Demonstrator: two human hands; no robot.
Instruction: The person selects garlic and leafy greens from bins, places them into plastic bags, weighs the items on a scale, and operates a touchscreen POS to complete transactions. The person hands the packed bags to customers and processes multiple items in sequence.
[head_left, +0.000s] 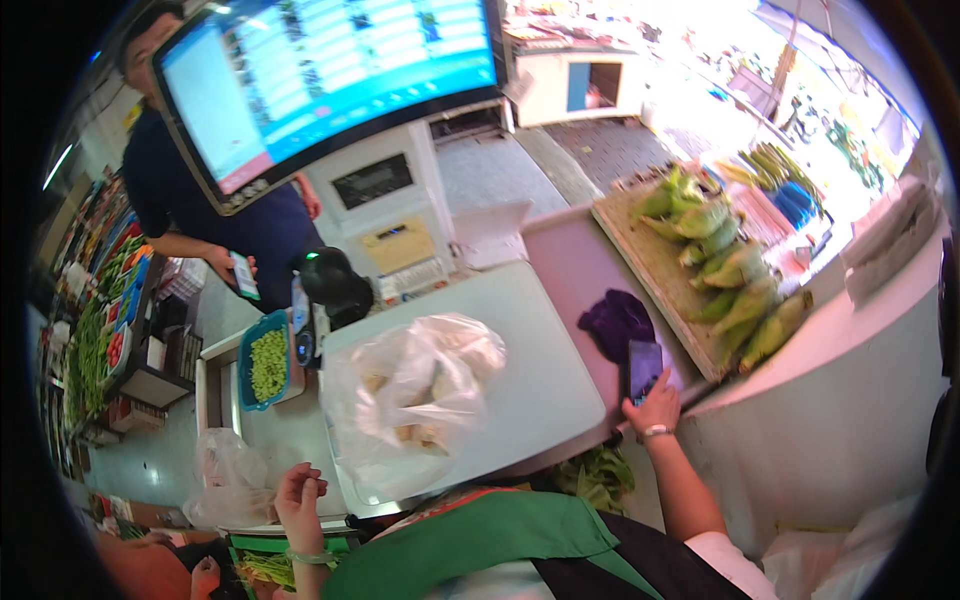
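My right hand (658, 411) grips the lower end of a dark smartphone (645, 366) at the right side of the counter. A purple cloth (616, 324) lies bunched just beyond the phone. My left hand (298, 501) is raised near the counter's front left, fingers loosely curled, with nothing seen in it. Before me, a translucent plastic bag (427, 382) with pale contents that I cannot make out rests on a white weighing platform (536, 375). Another plastic bag (229, 469) is close to my left hand.
A large touchscreen (337, 82) overhangs the far side. Left of the platform sits a blue basket (243, 367) of green grapes or similar fruit. Ears of corn (739, 270) lie on a board at right. Across the counter stands a person (206, 180) with a phone; another person's hand (205, 576) shows lower left.
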